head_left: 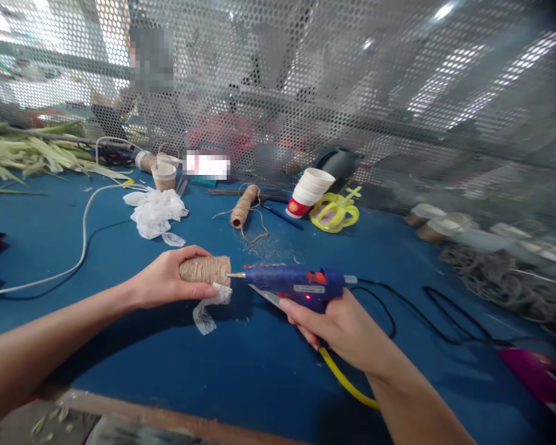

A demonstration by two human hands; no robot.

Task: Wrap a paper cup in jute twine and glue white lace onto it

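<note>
My left hand (167, 279) is closed round a cup wrapped in jute twine (207, 269), held on its side above the blue table (241, 371). A strip of white lace (207, 309) hangs from the cup's rim. My right hand (338, 324) grips a blue hot glue gun (301, 283); its metal nozzle touches the cup's rim where the lace sits. A small red light glows on the gun. A yellow tube (347, 383) runs down below my right wrist.
A twine spool (243, 207), a heap of white lace (156, 212), a stack of paper cups (308, 190), yellow scissors (334, 213) and a twine-wrapped cup (164, 175) lie further back. A white cable (83, 235) and black cables (426, 315) cross the table. A perforated metal screen (352, 93) closes off the back; green leaves (32, 154) lie far left.
</note>
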